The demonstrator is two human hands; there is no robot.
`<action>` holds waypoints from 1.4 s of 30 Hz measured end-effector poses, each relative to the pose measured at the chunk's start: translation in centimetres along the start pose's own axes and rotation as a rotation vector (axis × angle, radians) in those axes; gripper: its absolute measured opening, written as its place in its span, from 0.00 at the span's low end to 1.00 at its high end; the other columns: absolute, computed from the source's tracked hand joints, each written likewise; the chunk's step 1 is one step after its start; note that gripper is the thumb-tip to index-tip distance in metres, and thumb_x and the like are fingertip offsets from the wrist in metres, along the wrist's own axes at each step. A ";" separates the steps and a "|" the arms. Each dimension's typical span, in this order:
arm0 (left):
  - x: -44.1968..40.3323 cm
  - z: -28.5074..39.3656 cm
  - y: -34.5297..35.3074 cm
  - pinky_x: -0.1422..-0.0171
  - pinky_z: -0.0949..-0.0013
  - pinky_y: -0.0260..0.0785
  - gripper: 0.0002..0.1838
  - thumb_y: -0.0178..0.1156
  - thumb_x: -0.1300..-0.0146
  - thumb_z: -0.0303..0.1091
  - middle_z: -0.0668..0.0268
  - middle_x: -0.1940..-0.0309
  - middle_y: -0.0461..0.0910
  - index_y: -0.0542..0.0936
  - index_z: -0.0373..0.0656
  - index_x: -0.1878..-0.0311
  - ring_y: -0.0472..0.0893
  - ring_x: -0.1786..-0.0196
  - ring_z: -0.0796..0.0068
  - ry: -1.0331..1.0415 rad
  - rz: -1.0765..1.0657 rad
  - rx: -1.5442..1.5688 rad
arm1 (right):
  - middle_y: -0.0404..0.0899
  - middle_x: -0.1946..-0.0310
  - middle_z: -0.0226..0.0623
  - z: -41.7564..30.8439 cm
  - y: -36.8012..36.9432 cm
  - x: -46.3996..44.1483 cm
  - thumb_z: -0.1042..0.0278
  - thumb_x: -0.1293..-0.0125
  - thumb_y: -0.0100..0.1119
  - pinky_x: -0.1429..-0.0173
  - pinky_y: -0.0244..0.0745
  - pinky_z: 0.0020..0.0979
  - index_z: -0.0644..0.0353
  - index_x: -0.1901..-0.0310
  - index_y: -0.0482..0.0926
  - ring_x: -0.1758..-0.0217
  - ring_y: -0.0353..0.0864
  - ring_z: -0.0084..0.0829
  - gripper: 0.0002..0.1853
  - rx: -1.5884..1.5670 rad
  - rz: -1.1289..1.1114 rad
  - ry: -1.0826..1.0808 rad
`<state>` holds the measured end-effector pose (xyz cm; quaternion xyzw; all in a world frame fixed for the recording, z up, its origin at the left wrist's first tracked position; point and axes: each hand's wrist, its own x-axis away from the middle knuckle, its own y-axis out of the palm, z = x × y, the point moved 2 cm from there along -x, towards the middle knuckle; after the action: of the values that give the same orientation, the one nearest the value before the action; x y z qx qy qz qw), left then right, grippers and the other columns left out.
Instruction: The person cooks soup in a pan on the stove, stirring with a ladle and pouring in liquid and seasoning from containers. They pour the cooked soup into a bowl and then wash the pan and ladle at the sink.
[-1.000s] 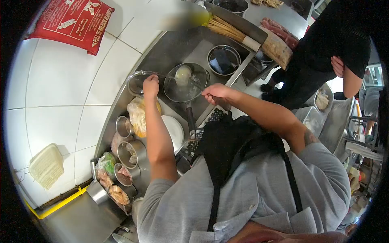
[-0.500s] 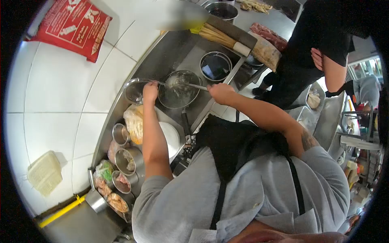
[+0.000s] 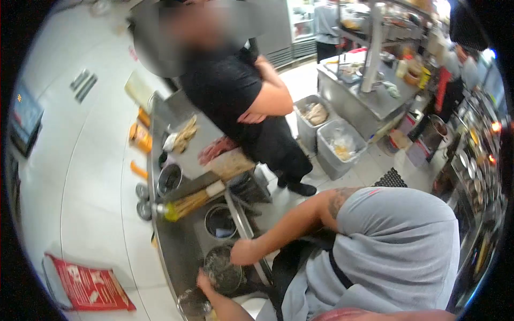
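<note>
My right hand (image 3: 243, 251) is closed in a fist at the right edge of a round pan (image 3: 224, 286). It grips a long-handled metal utensil whose handle is mostly hidden by the fingers. Wet, pale contents show inside the pan. On the pan's left, my left hand (image 3: 204, 280) is closed beside a round metal strainer (image 3: 194, 302), seemingly on its handle; the fingers are small and blurred. Just beyond the pan stands a pot of dark liquid (image 3: 220, 221).
Pale sticks (image 3: 191, 202) lie along the counter, near meat (image 3: 214, 150). A person in black (image 3: 227, 96) stands beyond the counter with arms folded. Grey bins (image 3: 342, 147) stand on the floor. A red bag (image 3: 88, 283) is by the tiled wall.
The head view has swung up and to the right, bringing more of the kitchen and the person in black into view. Both hands stay by the pan, lower in the picture.
</note>
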<state>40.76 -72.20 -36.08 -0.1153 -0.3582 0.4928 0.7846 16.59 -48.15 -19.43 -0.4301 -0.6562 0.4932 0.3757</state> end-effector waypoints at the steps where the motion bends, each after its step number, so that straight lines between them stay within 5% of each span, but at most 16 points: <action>1: -2.7 -2.3 0.2 0.53 0.54 0.74 0.20 0.48 0.29 0.33 0.49 0.41 0.76 0.75 0.37 0.38 0.78 0.48 0.47 -0.331 0.094 0.584 | 0.85 0.68 0.41 0.3 -0.4 0.3 0.69 0.45 0.62 0.65 0.80 0.42 0.61 0.66 0.83 0.61 0.86 0.41 0.07 0.006 -0.013 0.015; 3: -7.8 -4.4 -0.1 0.51 0.50 0.74 0.22 0.50 0.29 0.37 0.50 0.41 0.76 0.73 0.31 0.39 0.80 0.50 0.48 0.287 0.019 -0.320 | 0.85 0.69 0.40 -0.8 -1.7 0.7 0.69 0.46 0.64 0.66 0.79 0.40 0.61 0.67 0.84 0.62 0.86 0.40 0.07 0.002 -0.033 0.026; 5: -5.5 -4.3 0.2 0.49 0.49 0.73 0.23 0.48 0.28 0.40 0.50 0.41 0.76 0.73 0.31 0.39 0.80 0.49 0.47 0.219 0.113 0.006 | 0.85 0.69 0.39 -0.5 -1.7 0.6 0.68 0.46 0.65 0.66 0.79 0.40 0.60 0.67 0.84 0.62 0.86 0.40 0.07 0.033 0.030 0.024; 6: 1.8 2.1 0.7 0.47 0.48 0.73 0.24 0.47 0.27 0.41 0.51 0.41 0.76 0.74 0.31 0.39 0.80 0.49 0.47 0.199 0.168 0.171 | 0.85 0.69 0.39 -1.0 -1.5 0.3 0.67 0.46 0.65 0.66 0.79 0.40 0.60 0.67 0.84 0.62 0.86 0.40 0.07 0.039 0.063 0.016; 8: -1.5 0.6 -0.5 0.45 0.49 0.72 0.27 0.43 0.25 0.46 0.51 0.40 0.75 0.73 0.31 0.38 0.79 0.47 0.47 -0.268 -0.219 0.765 | 0.85 0.69 0.39 -0.9 -2.0 0.5 0.65 0.45 0.65 0.66 0.79 0.40 0.59 0.68 0.84 0.63 0.86 0.40 0.07 0.065 0.099 0.033; 9: -2.5 0.2 -0.7 0.43 0.49 0.71 0.29 0.40 0.25 0.48 0.51 0.40 0.75 0.71 0.30 0.37 0.79 0.46 0.48 -0.012 -0.101 0.551 | 0.85 0.69 0.39 -1.2 -2.2 0.1 0.65 0.44 0.65 0.66 0.79 0.40 0.59 0.68 0.84 0.63 0.86 0.40 0.08 0.075 0.117 0.023; 12: -2.1 0.4 -0.6 0.44 0.48 0.71 0.28 0.40 0.25 0.47 0.48 0.42 0.76 0.71 0.31 0.36 0.78 0.45 0.49 0.086 0.114 0.423 | 0.85 0.68 0.40 -0.6 -1.0 -0.7 0.63 0.43 0.63 0.67 0.78 0.40 0.59 0.69 0.85 0.63 0.86 0.39 0.09 0.038 0.168 0.050; 18: -0.4 2.1 0.6 0.41 0.49 0.70 0.26 0.45 0.27 0.46 0.49 0.39 0.74 0.73 0.36 0.37 0.75 0.40 0.52 0.341 0.199 0.062 | 0.85 0.72 0.38 -1.1 -2.2 1.0 0.62 0.44 0.63 0.69 0.77 0.39 0.57 0.70 0.85 0.65 0.86 0.39 0.08 0.078 0.206 0.053; 20: -2.9 -0.8 -0.1 0.49 0.47 0.73 0.23 0.47 0.29 0.39 0.48 0.47 0.78 0.75 0.31 0.40 0.80 0.51 0.52 -0.163 0.004 0.311 | 0.85 0.72 0.38 -1.7 -1.7 1.4 0.62 0.45 0.64 0.69 0.77 0.39 0.56 0.71 0.85 0.66 0.86 0.39 0.07 0.091 0.175 0.050; 22: -3.4 -1.3 -0.4 0.49 0.45 0.73 0.24 0.48 0.29 0.41 0.48 0.47 0.78 0.74 0.32 0.39 0.79 0.51 0.51 -0.284 -0.026 0.358 | 0.84 0.73 0.38 -1.7 -0.3 0.9 0.63 0.45 0.64 0.69 0.77 0.39 0.56 0.71 0.85 0.66 0.86 0.39 0.07 0.134 0.160 0.043; 24: -1.6 -0.4 1.6 0.40 0.41 0.69 0.30 0.48 0.29 0.51 0.48 0.39 0.73 0.71 0.37 0.34 0.73 0.39 0.47 -0.034 0.112 0.210 | 0.84 0.72 0.38 -1.4 -0.4 0.7 0.63 0.46 0.64 0.69 0.77 0.38 0.56 0.71 0.84 0.65 0.86 0.38 0.06 0.086 0.138 0.039; 25: 0.3 1.4 1.8 0.38 0.40 0.69 0.33 0.46 0.29 0.55 0.47 0.38 0.72 0.70 0.38 0.33 0.72 0.37 0.47 0.248 0.117 -0.024 | 0.84 0.71 0.38 -1.3 -0.5 0.7 0.64 0.46 0.64 0.69 0.77 0.38 0.56 0.71 0.84 0.65 0.86 0.38 0.06 0.059 0.127 0.041; 27: 8.0 6.1 1.1 0.44 0.48 0.71 0.32 0.48 0.31 0.54 0.49 0.48 0.78 0.73 0.32 0.40 0.77 0.44 0.52 -0.024 -0.078 0.394 | 0.84 0.69 0.38 -1.7 -0.1 0.7 0.64 0.45 0.64 0.68 0.77 0.37 0.56 0.70 0.84 0.64 0.86 0.38 0.06 0.108 0.107 0.049; 32: 3.0 7.0 0.9 0.40 0.46 0.71 0.33 0.40 0.28 0.55 0.49 0.40 0.74 0.70 0.35 0.34 0.75 0.40 0.49 -0.031 0.241 -0.194 | 0.84 0.65 0.38 -1.0 1.0 -0.3 0.66 0.44 0.63 0.64 0.79 0.36 0.57 0.68 0.84 0.62 0.86 0.37 0.06 0.140 0.120 0.049; 38: -3.2 -0.4 -1.1 0.41 0.48 0.70 0.30 0.44 0.28 0.51 0.53 0.39 0.74 0.71 0.35 0.35 0.76 0.40 0.50 -0.285 -0.258 0.862 | 0.84 0.68 0.38 -0.7 -0.7 1.8 0.67 0.45 0.62 0.64 0.79 0.38 0.57 0.69 0.83 0.63 0.86 0.38 0.05 0.107 0.244 0.062; 42: -2.5 0.7 2.2 0.32 0.45 0.63 0.34 0.40 0.29 0.56 0.53 0.37 0.72 0.67 0.36 0.32 0.71 0.35 0.50 0.126 0.102 0.375 | 0.84 0.69 0.38 0.2 -0.8 1.9 0.67 0.45 0.62 0.64 0.80 0.40 0.58 0.68 0.82 0.63 0.86 0.39 0.06 0.097 0.228 0.088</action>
<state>38.16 -73.39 -37.86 -0.0158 -0.2043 0.5816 0.7873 15.58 -46.56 -18.62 -0.5043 -0.5615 0.5445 0.3660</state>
